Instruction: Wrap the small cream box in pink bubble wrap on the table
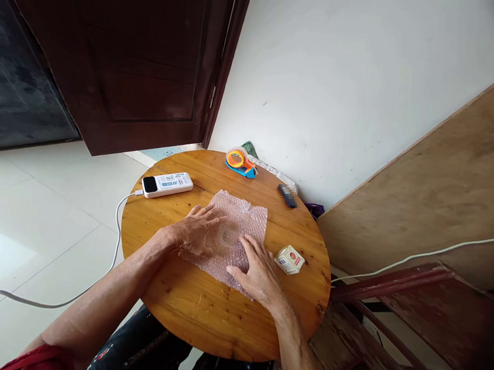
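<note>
A sheet of clear, pinkish bubble wrap (pixel 232 241) lies spread on the round wooden table (pixel 200 314). My left hand (pixel 200 229) rests on its left part with the fingers stretched out. On the right part lies my right hand (pixel 255 267), fingers apart and slightly bent, the thumb pointing left. Neither hand grips anything. Just right of my right hand stands a small cream box (pixel 289 260) with a red emblem and a barcode; it is apart from the wrap.
A white power bank (pixel 167 185) with a cable (pixel 116 228) sits at the table's left. Toward the back are an orange and blue tape dispenser (pixel 240 162) and a blurred dark object (pixel 287 196). The white wall (pixel 337 91) borders the back; a wooden chair (pixel 388 322) stands right.
</note>
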Available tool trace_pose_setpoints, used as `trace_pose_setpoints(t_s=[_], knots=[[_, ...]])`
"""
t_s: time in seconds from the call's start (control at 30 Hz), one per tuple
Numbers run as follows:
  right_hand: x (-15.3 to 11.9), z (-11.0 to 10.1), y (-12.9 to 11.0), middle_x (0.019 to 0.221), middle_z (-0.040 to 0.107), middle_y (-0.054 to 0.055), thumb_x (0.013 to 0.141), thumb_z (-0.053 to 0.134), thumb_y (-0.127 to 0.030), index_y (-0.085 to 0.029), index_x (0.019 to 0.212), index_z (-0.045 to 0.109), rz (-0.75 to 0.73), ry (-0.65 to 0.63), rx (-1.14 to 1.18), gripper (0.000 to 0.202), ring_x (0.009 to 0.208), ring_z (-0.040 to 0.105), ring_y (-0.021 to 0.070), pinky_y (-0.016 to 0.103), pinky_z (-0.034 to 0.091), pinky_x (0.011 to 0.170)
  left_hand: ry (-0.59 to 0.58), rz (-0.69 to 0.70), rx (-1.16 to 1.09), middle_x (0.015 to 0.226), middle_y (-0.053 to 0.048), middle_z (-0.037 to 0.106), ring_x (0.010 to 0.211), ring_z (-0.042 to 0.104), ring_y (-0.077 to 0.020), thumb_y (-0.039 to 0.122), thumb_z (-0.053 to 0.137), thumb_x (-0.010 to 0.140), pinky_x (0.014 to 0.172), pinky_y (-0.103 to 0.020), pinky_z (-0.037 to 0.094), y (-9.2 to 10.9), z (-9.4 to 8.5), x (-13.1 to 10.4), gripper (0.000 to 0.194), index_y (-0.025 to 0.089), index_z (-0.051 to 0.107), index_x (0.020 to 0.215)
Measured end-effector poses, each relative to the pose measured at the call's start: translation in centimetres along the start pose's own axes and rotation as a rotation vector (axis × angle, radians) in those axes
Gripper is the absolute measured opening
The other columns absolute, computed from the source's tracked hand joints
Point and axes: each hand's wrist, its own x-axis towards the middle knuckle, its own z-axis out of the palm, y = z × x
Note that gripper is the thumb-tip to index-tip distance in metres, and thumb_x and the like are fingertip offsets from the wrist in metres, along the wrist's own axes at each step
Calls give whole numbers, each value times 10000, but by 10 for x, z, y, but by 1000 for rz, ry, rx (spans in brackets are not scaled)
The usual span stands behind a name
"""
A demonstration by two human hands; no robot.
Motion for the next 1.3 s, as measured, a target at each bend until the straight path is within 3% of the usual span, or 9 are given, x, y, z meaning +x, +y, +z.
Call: trace_pose_setpoints(t_s=[0.17, 0.37, 0.53, 0.67, 0.8, 0.87, 0.97, 1.1, 1.3], knots=[[-9, 13, 3, 1504, 421, 144, 815, 619, -371, -248, 1447, 404, -52, 94, 41, 679, 1397, 377, 329, 576, 319, 1097, 20, -11, 3, 1597, -182, 237, 1484, 152, -387, 368, 707, 695, 1163, -603, 157, 8, -7, -4, 908, 203, 305, 1492], [-7, 19, 9, 1497, 438, 149, 823, 637, -396, -234, 1436, 410, -78, 141, 95, 673, 1395, 382, 330, 578, 305, 1111, -2, 128, 14, 1540, -182, 367, 1464, 247, -353, 289, 627, 795, 1167, -558, 196, 45, -20, -21, 646, 177, 435, 1402], [-13, 13, 9, 1473, 470, 135, 823, 629, -335, -225, 1432, 422, -102, 152, 173, 653, 1373, 419, 301, 526, 337, 1123, 48, 247, -36, 1516, -159, 412, 1406, 362, -330, 427, 576, 869, 1146, -504, 273, 66, 9, -29, 603, 177, 438, 1400], [-31, -16, 10, 1437, 509, 96, 879, 555, -324, -245, 1290, 569, -136, 298, 147, 418, 1349, 446, 261, 467, 354, 1127, 139, 229, -80, 1532, -197, 370, 1431, 302, -370, 671, 472, 870, 1172, -582, 173, 68, 36, -32, 746, 160, 450, 1414], [-36, -38, 42, 1380, 547, 165, 834, 581, -377, -174, 1338, 514, 119, 591, 39, 548, 1281, 498, 321, 515, 385, 1068, 200, 218, -108, 1510, -187, 406, 1430, 303, -356, 695, 440, 873, 1183, -577, 151, 66, 45, -34, 734, 159, 512, 1369], [-33, -38, 64, 1253, 634, 170, 753, 638, -379, -162, 1316, 527, 317, 565, 35, 614, 1159, 585, 344, 516, 449, 977, 224, 219, -110, 1488, -177, 435, 1417, 322, -355, 696, 443, 871, 1184, -572, 156, 66, 46, -33, 724, 170, 521, 1362], [-30, -34, 84, 944, 733, 85, 743, 650, -391, -217, 1137, 631, 423, 434, 133, 431, 893, 679, 289, 427, 524, 810, 260, 210, -103, 1492, -171, 424, 1413, 308, -377, 725, 436, 853, 1175, -596, 150, 68, 46, -34, 741, 187, 535, 1353], [-29, -44, 58, 979, 734, 76, 762, 664, -493, -200, 1149, 606, 332, 524, 423, 488, 873, 686, 255, 385, 544, 780, 296, 187, -122, 1478, -154, 437, 1364, 344, -401, 736, 518, 793, 1144, -623, 179, 71, 41, -35, 752, 214, 557, 1332], [-1, -54, -15, 1022, 726, 66, 775, 697, -427, -199, 1153, 594, 85, 304, 660, 453, 886, 673, 212, 326, 530, 807, 396, -135, -208, 1110, -87, 679, 1039, 579, -258, 193, 519, 801, 993, -436, 406, 59, 25, -32, 331, 195, 670, 1096]])
